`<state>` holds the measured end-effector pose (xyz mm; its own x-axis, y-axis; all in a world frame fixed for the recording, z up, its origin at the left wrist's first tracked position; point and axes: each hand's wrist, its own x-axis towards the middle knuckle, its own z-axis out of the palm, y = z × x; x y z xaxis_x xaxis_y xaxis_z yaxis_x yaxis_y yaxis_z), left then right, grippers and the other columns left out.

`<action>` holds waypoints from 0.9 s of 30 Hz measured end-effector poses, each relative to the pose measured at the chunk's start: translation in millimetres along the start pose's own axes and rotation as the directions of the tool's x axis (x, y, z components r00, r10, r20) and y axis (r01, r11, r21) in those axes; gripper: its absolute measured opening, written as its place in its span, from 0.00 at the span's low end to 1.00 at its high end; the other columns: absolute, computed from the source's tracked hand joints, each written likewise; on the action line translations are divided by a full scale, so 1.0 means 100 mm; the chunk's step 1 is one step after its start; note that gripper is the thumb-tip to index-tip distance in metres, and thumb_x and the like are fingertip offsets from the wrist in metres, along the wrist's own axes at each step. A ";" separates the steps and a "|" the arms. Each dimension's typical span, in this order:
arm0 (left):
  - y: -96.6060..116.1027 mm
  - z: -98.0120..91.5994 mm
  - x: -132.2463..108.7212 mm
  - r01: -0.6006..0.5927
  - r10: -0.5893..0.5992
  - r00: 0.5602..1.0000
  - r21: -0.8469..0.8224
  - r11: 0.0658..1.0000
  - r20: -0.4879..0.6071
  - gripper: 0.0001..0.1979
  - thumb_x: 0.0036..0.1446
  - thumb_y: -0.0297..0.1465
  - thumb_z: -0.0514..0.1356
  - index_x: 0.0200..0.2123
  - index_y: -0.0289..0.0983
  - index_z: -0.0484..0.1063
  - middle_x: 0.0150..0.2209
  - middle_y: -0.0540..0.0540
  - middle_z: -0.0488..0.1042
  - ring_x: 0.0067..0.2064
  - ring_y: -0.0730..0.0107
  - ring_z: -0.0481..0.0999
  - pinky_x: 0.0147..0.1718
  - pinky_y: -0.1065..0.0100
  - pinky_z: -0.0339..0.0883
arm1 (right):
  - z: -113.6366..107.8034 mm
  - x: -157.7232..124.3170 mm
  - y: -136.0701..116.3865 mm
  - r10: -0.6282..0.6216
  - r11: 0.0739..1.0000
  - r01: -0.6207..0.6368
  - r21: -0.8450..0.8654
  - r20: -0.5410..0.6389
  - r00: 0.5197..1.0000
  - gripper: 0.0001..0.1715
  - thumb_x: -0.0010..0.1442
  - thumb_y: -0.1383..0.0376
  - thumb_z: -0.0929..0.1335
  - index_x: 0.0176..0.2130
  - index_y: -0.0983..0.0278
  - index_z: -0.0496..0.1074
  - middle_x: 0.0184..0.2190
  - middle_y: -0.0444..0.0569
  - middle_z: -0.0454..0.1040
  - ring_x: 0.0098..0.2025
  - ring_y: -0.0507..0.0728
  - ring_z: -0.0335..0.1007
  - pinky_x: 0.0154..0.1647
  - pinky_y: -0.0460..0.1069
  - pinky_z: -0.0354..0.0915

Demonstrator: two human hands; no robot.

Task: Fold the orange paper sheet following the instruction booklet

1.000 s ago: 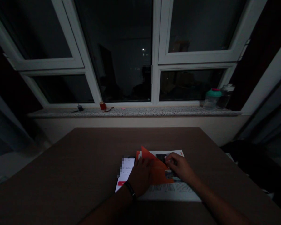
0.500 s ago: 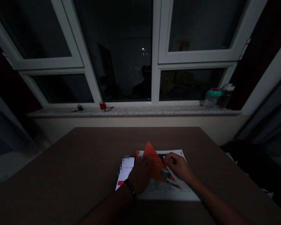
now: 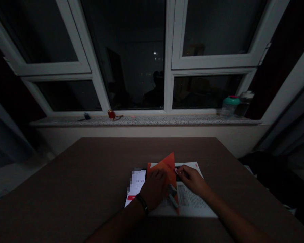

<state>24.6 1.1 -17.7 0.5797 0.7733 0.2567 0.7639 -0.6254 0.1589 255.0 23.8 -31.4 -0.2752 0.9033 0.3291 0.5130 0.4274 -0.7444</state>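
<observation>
While an orange page [image 3: 164, 172] of a leaflet [image 3: 190, 199] stands tilted up, the left hand [image 3: 154, 189], in a black wristband [image 3: 142, 203], lies loosely open on the leaflet. The right hand [image 3: 192, 180] nearly pinches at the page's edge, its grip unclear. The leaflet sits on a brown table [image 3: 91, 168], just beside a phone [image 3: 138, 185] reading 03:49.

Brown table [image 3: 78, 175] with smartphone [image 3: 138, 185] and printed brochure [image 3: 192, 202]

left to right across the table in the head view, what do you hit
lit smartphone → left hand → folded orange paper → right hand
</observation>
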 end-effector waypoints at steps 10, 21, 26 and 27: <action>-0.06 0.00 0.01 0.041 -0.036 0.997 -0.073 0.996 0.070 0.30 0.63 0.37 0.59 0.64 0.34 0.58 0.65 0.38 0.61 0.66 0.49 0.57 0.63 0.50 0.54 | 0.01 0.02 -0.12 -0.187 0.978 0.199 -0.067 0.155 0.970 0.09 0.69 0.65 0.62 0.45 0.61 0.71 0.42 0.51 0.72 0.45 0.58 0.70 0.47 0.51 0.65; -0.03 0.00 0.01 0.044 -0.040 0.998 -0.093 0.995 0.046 0.39 0.55 0.49 0.65 0.63 0.35 0.60 0.63 0.36 0.62 0.63 0.45 0.59 0.61 0.50 0.55 | 0.00 0.04 -0.20 -0.242 0.940 0.298 -0.164 0.292 0.925 0.11 0.67 0.70 0.63 0.42 0.63 0.75 0.43 0.52 0.72 0.46 0.60 0.66 0.49 0.53 0.63; -0.03 0.03 0.02 0.030 -0.028 0.999 -0.077 0.997 0.027 0.42 0.54 0.54 0.65 0.62 0.32 0.62 0.62 0.34 0.64 0.63 0.44 0.60 0.62 0.49 0.54 | -0.04 -0.01 -0.26 -0.266 0.933 0.334 -0.134 0.371 0.890 0.11 0.68 0.67 0.64 0.40 0.62 0.76 0.40 0.50 0.71 0.44 0.58 0.66 0.45 0.51 0.63; -0.03 0.03 0.02 0.035 -0.034 0.999 -0.073 0.997 0.026 0.40 0.56 0.53 0.64 0.62 0.33 0.62 0.62 0.34 0.64 0.63 0.45 0.60 0.61 0.49 0.55 | -0.05 -0.02 -0.28 -0.269 0.933 0.339 -0.124 0.387 0.882 0.11 0.68 0.67 0.64 0.40 0.62 0.76 0.40 0.50 0.71 0.44 0.58 0.66 0.45 0.51 0.62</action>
<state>24.8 4.9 -20.3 0.5610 0.7964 0.2261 0.7612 -0.6036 0.2371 245.0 9.7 -8.4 -0.6953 0.6679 0.2654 0.4864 0.7091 -0.5105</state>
